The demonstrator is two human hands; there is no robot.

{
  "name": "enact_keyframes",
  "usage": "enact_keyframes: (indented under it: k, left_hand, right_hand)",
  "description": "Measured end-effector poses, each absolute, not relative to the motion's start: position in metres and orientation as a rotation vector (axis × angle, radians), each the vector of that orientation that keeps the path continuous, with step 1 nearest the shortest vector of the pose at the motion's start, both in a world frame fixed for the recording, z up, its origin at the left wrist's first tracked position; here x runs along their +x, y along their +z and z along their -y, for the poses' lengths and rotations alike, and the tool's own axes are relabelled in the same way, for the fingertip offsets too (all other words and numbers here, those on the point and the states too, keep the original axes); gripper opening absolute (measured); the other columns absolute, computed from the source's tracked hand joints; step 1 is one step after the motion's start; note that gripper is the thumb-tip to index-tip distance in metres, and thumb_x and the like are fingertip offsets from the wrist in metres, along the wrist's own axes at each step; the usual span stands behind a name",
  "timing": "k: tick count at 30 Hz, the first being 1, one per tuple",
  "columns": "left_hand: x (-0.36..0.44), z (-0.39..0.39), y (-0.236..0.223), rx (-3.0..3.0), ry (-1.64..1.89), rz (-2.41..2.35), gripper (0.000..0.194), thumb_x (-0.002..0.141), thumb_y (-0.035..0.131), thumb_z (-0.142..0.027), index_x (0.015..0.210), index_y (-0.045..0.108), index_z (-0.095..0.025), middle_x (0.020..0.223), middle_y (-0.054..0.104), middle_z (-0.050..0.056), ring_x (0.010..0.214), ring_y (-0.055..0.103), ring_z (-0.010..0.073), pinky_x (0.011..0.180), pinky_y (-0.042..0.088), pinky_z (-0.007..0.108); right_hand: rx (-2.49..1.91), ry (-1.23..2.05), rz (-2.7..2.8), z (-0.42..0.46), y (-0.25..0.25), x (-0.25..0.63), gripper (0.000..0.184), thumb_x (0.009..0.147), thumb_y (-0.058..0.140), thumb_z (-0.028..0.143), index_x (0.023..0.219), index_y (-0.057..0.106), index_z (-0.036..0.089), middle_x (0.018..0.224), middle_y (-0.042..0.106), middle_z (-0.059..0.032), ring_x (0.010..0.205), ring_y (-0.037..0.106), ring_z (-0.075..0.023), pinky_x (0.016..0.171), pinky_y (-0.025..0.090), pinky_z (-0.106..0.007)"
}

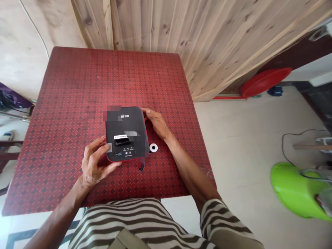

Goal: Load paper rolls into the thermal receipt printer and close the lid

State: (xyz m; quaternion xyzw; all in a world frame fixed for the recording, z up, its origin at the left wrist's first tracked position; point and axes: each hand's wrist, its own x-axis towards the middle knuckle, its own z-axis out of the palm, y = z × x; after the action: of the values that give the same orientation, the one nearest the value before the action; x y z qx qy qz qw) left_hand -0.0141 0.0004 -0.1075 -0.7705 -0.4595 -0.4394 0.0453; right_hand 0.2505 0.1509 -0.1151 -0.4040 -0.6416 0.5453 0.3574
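A black receipt printer [129, 126] with red edges lies between my hands over the red table, its printed face toward me. It bears a white logo, a label strip, a dark slot and small buttons near its front edge; blocky blurred patches cover parts of it. My left hand [93, 162] grips its near left corner, fingers along the left side and thumb at the front edge. At the far right corner, my right hand [157, 122] holds the side, with some fingers hidden behind it. Close to its right side is a white paper roll [153, 147] with a dark centre.
The red patterned table [77, 76] stands against a wooden plank wall [155, 27]. On the floor to the right are a green plastic stool or tub [287, 186], a cable and a red basin [267, 81]. A purple item [15, 95] is at the left.
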Motion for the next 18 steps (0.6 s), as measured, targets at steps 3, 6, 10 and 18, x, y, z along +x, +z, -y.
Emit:
enact_keyframes:
  k: [3,6,10,18]
  left_hand:
    - [-0.015,-0.002,-0.110,-2.354,-1.367,1.388,0.067,0.089,0.084,-0.047,0.145,0.057,-0.022,0.134,0.070,0.015,0.114,0.074,0.0258,0.089,0.066,0.038]
    - [-0.015,0.000,-0.110,-2.366,-1.389,1.387,0.068,0.087,0.087,-0.043,0.144,0.058,-0.021,0.137,0.069,0.016,0.116,0.074,0.0253,0.090,0.067,0.036]
    - [-0.016,0.002,-0.112,-2.373,-1.394,1.388,0.072,0.084,0.090,-0.041,0.146,0.058,-0.021,0.140,0.069,0.016,0.120,0.074,0.0253,0.094,0.067,0.035]
    - [-0.017,0.001,-0.113,-2.384,-1.408,1.383,0.076,0.081,0.091,-0.043,0.146,0.059,-0.019,0.138,0.071,0.016,0.120,0.075,0.0257,0.098,0.066,0.035]
  right_hand:
    - [-1.013,1.431,1.618,-0.148,-0.117,0.250,0.061,0.105,0.045,0.074,0.124,0.079,0.028,0.123,0.082,-0.0058,0.121,0.074,-0.0235,0.101,0.056,-0.039]
    - [-1.051,1.419,1.587,-0.143,-0.118,0.249,0.064,0.103,0.044,0.078,0.122,0.080,0.029,0.121,0.083,-0.0053,0.120,0.074,-0.0237,0.103,0.055,-0.040]
    - [-1.053,1.399,1.576,-0.139,-0.118,0.250,0.069,0.101,0.044,0.082,0.122,0.081,0.029,0.121,0.083,-0.0056,0.120,0.074,-0.0254,0.103,0.056,-0.041]
    - [-1.044,1.394,1.565,-0.137,-0.117,0.251,0.065,0.099,0.047,0.082,0.117,0.083,0.031,0.116,0.083,-0.0042,0.116,0.074,-0.0259,0.104,0.055,-0.043]
